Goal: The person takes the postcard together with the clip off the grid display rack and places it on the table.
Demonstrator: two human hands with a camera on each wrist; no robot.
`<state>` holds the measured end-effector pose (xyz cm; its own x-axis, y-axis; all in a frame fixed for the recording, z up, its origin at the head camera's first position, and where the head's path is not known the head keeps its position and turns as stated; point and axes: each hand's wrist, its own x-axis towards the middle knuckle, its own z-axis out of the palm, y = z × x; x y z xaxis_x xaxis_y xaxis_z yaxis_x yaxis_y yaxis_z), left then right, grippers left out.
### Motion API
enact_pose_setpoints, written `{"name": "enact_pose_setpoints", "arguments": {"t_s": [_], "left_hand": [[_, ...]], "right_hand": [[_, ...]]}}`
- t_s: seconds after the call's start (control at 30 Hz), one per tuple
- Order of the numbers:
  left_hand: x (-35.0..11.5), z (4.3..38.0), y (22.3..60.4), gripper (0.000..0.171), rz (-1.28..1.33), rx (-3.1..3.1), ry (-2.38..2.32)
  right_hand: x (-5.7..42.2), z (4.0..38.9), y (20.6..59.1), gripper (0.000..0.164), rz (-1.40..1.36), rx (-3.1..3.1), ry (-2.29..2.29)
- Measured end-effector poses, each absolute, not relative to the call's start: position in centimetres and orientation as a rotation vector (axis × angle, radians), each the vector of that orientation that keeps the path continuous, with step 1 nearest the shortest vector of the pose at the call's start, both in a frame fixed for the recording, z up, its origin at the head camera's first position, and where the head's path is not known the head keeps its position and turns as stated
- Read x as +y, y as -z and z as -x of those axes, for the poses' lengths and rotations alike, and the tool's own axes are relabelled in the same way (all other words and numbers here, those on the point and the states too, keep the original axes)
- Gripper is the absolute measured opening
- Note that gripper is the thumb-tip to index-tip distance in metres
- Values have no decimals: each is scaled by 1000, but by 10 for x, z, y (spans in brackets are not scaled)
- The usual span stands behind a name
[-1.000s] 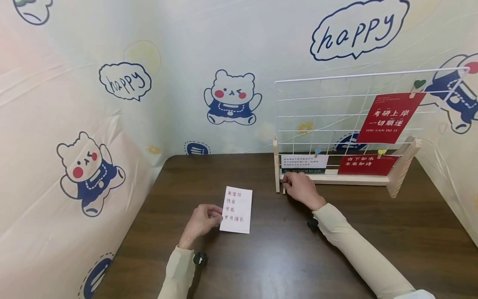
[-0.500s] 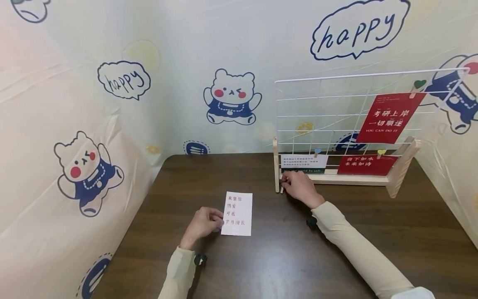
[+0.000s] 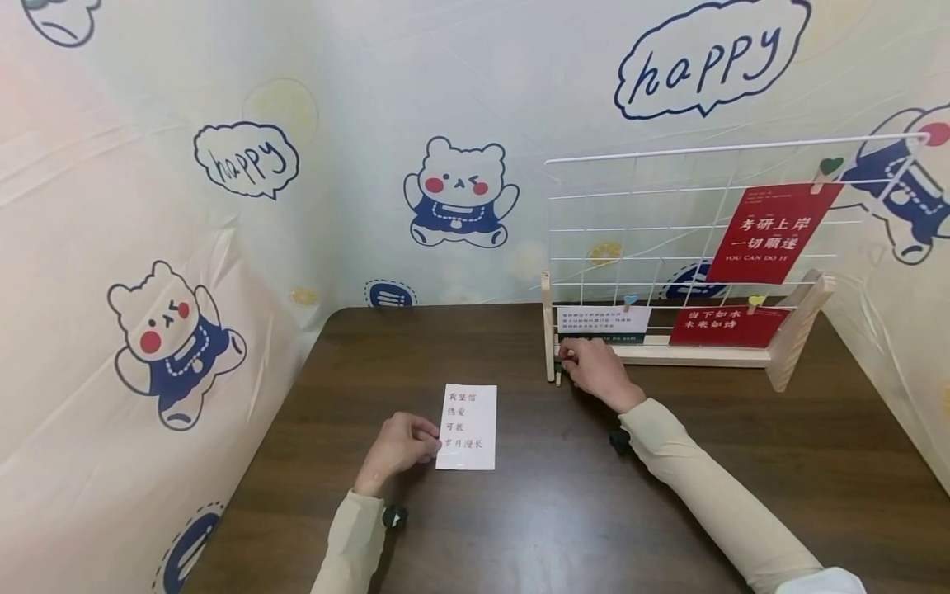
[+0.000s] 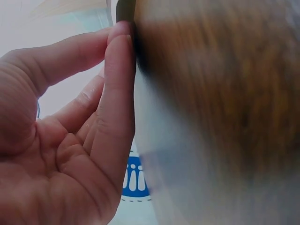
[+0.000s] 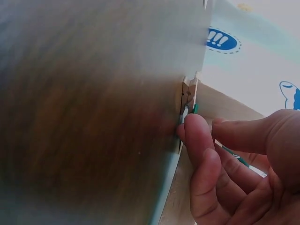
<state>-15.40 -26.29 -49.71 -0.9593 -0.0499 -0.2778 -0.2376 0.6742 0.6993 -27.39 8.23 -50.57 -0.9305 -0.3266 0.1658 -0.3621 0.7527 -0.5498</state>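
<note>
A white card (image 3: 467, 427) with red writing lies low over the table, left of the stand. At its left edge my left hand (image 3: 401, 445) pinches it; in the left wrist view the tips of thumb and index finger (image 4: 119, 70) meet at the card's edge. My right hand (image 3: 597, 373) reaches to the stand's left foot, its fingers bent. Its index fingertip touches a small wooden clothespin (image 5: 189, 93) with a green piece on it, down against the tabletop. Whether the thumb also grips the clothespin is hidden.
A white wire grid (image 3: 660, 161) in a wooden stand (image 3: 693, 356) stands at the table's right. Clipped to it are a tall red card (image 3: 772, 235), a short red card (image 3: 727, 327) and a white-and-green card (image 3: 604, 320). Patterned cloth (image 3: 356, 99) hangs behind.
The white card has come a little nearer the person with my left hand. The clothespin by my right fingers has shifted slightly left and turned; my right hand has barely moved.
</note>
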Motion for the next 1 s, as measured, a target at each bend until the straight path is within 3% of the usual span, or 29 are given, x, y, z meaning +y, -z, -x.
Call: {"name": "enact_pose_setpoints", "arguments": {"t_s": [0.67, 1.0], "left_hand": [[-264, 156, 496, 12, 300, 2725, -1079], [-247, 159, 477, 31, 108, 3083, -1024]], "right_hand": [[96, 266, 489, 12, -514, -2882, -1024], [103, 258, 474, 10, -499, -2765, -983]]}}
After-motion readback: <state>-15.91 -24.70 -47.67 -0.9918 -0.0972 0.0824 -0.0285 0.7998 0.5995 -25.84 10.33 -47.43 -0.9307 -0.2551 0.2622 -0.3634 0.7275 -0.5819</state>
